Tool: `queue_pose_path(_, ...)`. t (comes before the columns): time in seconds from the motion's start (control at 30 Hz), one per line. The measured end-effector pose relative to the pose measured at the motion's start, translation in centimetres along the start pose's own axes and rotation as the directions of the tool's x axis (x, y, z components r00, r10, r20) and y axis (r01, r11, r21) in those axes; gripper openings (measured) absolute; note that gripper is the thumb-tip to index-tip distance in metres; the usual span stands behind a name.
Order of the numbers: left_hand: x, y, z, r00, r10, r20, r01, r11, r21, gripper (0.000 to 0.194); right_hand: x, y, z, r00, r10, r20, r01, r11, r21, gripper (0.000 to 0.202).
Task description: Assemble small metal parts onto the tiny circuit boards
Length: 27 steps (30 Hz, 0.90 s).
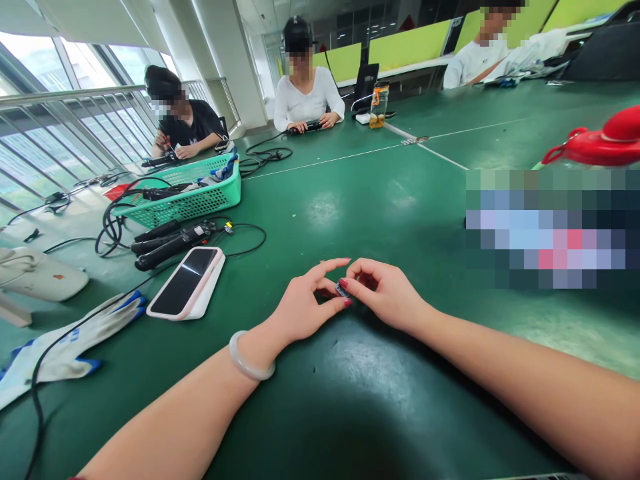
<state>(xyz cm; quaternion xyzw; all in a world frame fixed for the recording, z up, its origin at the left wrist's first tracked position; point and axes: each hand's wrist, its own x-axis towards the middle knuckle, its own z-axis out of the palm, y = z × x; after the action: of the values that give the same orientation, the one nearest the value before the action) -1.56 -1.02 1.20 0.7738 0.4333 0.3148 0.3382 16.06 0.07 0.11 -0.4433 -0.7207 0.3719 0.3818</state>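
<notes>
Over the green desk point(330, 180), the left hand point(303, 303) and the right hand point(385, 290) were held close together. Between the fingertips of both, a small bluish-grey piece point(341, 290) was pinched; it was mostly covered, though pale markings could seemingly be seen on it.

At centre, the small piece point(342, 291) between the left hand point(304, 303) and right hand point(387, 292) is mostly covered, too small to identify. Pixelation obscures a patch point(540, 230) at right; above it, a red object point(607, 143) runs off the edge, as does a glove point(63, 360) at lower left.
</notes>
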Motion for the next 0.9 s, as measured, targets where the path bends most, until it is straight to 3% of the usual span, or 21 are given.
queue_pose_path(0.6, 0.02, -0.05, -0.01, 0.999, 0.037, -0.013, -0.037, 0.999, 0.011, 0.053, -0.11, -0.41, -0.16, 0.994, -0.108, 0.0, 0.108, 0.988, -0.109, 0.013)
queue_pose_path(0.9, -0.09, 0.19, 0.06, 0.999, 0.031, -0.01, -0.03, 0.997, 0.067, 0.051, -0.1, -0.33, -0.17, 0.999, -0.026, -0.019, 0.025, 0.997, -0.076, 0.013)
